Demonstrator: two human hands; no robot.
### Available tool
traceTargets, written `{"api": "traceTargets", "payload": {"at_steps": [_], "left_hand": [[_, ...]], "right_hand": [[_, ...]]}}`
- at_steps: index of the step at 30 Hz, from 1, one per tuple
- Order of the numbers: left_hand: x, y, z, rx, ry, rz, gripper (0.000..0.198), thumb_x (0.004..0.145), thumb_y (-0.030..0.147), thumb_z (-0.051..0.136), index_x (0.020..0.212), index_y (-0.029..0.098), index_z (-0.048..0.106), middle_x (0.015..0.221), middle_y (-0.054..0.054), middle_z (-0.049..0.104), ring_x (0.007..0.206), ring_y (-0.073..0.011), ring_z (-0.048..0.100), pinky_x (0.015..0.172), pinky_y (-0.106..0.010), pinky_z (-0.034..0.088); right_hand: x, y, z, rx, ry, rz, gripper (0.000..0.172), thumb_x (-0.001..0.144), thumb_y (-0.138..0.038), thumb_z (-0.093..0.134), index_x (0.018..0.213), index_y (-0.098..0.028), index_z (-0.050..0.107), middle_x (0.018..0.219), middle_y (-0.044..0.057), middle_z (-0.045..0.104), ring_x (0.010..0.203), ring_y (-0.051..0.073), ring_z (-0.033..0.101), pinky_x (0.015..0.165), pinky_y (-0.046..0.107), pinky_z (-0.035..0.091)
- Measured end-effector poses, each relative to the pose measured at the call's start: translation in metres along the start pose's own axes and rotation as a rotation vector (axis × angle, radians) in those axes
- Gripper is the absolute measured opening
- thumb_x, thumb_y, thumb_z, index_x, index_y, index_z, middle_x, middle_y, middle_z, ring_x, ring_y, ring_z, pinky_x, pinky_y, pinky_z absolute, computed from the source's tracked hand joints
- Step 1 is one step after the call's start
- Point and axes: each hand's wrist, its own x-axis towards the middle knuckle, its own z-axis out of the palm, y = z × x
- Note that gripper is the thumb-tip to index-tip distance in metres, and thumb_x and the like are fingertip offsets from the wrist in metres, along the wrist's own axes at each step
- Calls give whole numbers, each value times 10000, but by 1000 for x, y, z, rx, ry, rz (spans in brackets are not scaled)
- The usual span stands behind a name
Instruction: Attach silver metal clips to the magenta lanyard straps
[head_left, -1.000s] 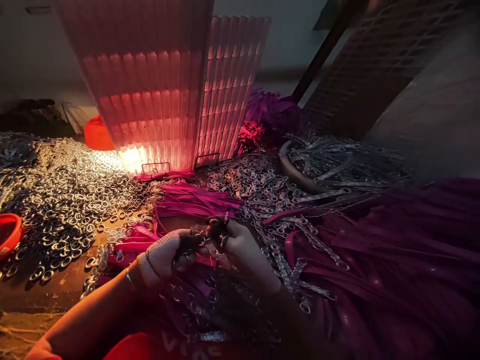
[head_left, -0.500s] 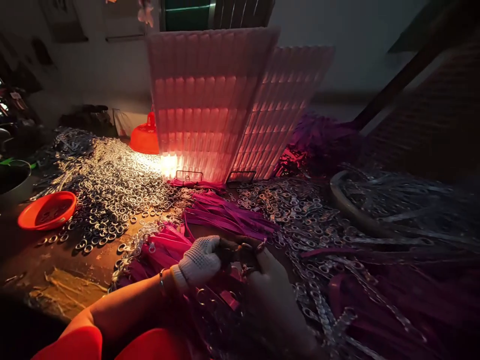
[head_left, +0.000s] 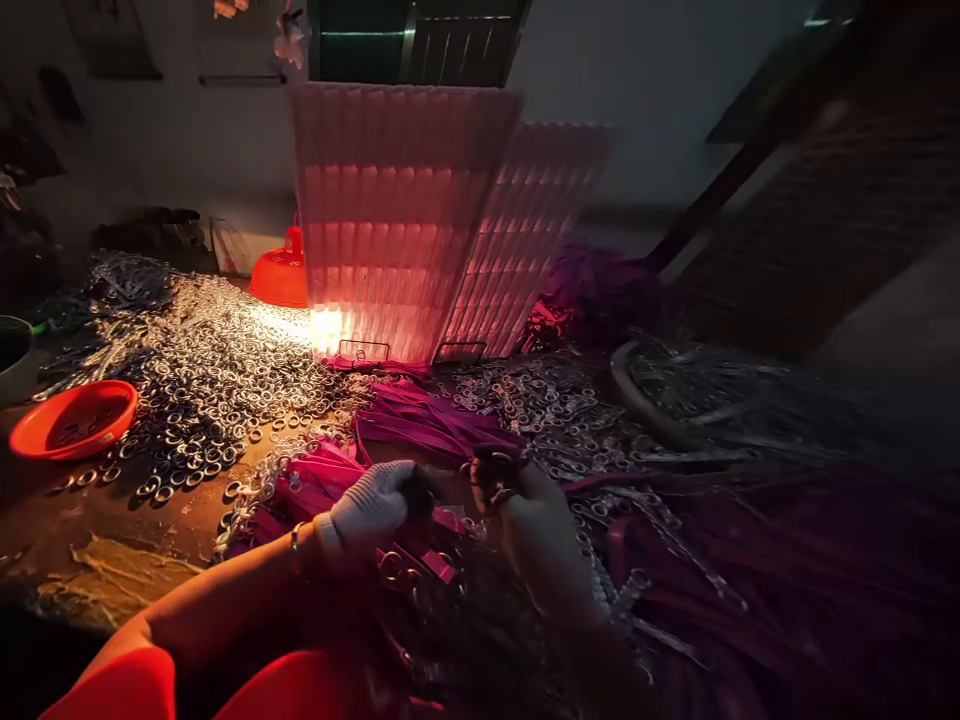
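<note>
My left hand, in a white knit glove, has its fingers closed over something small and dark at the fingertips; what it grips is too dim to tell. My right hand, also gloved, pinches a small metal ring or clasp at its fingertips. The hands sit a short gap apart above a heap of magenta straps with metal rings on their ends. A big spread of loose silver metal rings covers the table to the left.
A ribbed translucent panel stands lit from behind at the table's middle. An orange bowl sits at the left, an orange lid-like thing behind the rings. A round tray of metal strips lies at the right. Purple straps pile up on the right.
My hands, joined together over the straps before, have come apart by a small gap. The camera swung left and upward and then settled.
</note>
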Motion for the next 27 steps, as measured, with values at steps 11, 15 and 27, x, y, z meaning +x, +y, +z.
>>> {"api": "traceTargets", "payload": {"at_steps": [11,15,27], "left_hand": [[2,-4,-1,-604,-8,-337,325,715,320,715,966,124,650,701,-28,628,413,-47,441,364,-147,275],[4,3,2,-507,47,-343,256,707,348,728,783,146,592,602,28,536,378,-35,371,332,-149,197],[-5,10,7,-350,-133,-320,148,785,258,646,841,126,679,751,-63,662,595,-133,585,520,-218,439]], "right_hand": [[-18,-11,27,3,31,-47,239,765,-240,562,950,-191,705,883,36,709,816,197,613,750,312,497],[-24,-14,24,-72,-61,-66,309,817,-244,511,1063,-194,691,984,56,718,892,215,635,812,330,507],[-26,-2,2,-416,-377,-233,190,793,-222,527,902,-214,683,825,60,671,741,219,594,643,290,438]]}}
